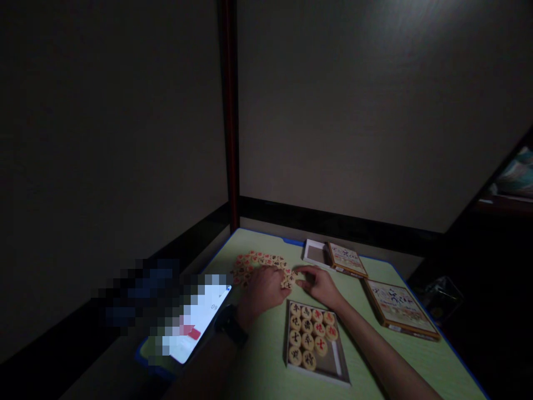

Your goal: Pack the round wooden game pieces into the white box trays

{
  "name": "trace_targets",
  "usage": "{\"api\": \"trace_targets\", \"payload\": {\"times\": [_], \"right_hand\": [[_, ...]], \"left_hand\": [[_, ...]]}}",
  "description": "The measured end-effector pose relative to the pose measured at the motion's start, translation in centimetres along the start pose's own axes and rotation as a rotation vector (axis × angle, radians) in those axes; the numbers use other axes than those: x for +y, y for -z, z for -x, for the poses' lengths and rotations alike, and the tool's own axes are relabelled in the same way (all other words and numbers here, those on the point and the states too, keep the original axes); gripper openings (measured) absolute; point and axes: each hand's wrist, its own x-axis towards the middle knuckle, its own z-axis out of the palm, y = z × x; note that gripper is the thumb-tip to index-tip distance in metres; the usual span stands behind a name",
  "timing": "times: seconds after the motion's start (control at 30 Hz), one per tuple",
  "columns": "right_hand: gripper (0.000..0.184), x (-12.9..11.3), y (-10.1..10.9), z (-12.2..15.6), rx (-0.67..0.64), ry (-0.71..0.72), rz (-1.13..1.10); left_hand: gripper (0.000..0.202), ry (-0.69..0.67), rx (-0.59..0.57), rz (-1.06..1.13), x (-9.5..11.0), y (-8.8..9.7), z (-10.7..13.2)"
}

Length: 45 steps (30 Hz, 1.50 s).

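Note:
A heap of small round xiangqi pieces (260,256), marked in red and black, lies on the green table. My left hand (268,286) rests over the near side of this heap, its fingers bent downward and partly hidden, the thumb apart. On the heap's right edge, my right hand (320,284) curves with thumb and fingers apart, close to a few pieces. In front of both hands, a shallow box tray (339,358) holds larger xiangqi pieces (307,326) in rows, with bare space at its lower right.
A lit phone (195,328) lies at the left table edge. An open white box half (313,253) sits at the back, beside a printed box lid (347,258). Another printed box (400,305) lies at right. Walls (333,111) stand close behind the green table (375,355).

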Motion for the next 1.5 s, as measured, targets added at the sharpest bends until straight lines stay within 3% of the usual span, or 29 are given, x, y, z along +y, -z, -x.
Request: {"api": "trace_targets", "payload": {"times": [0.37,0.67,0.87,1.03,1.23,1.5], "right_hand": [[0.028,0.0,0.0,0.0,0.007,-0.010,-0.015],[0.028,0.3,0.2,0.2,-0.004,0.103,0.070],[0.035,-0.2,1.0,0.3,-0.057,0.191,0.153],[0.038,-0.9,1.4,0.1,-0.112,0.139,0.186],[0.027,-1.2,2.5,0.4,-0.067,0.107,0.254],[0.029,-4.1,4.7,0.6,0.002,0.133,0.186]], "left_hand": [[0.023,-0.005,-0.026,-0.010,0.2,0.3,0.2],[0.014,-0.069,0.113,0.026,1.6,1.2,0.6],[0.016,-0.202,0.157,0.097,3.3,0.1,1.4],[0.013,-0.370,0.217,0.160,4.1,-0.8,2.0],[0.015,-0.471,0.173,0.148,4.5,-1.5,2.2],[0.019,-0.384,0.059,0.158,4.2,-1.1,2.1]]}}
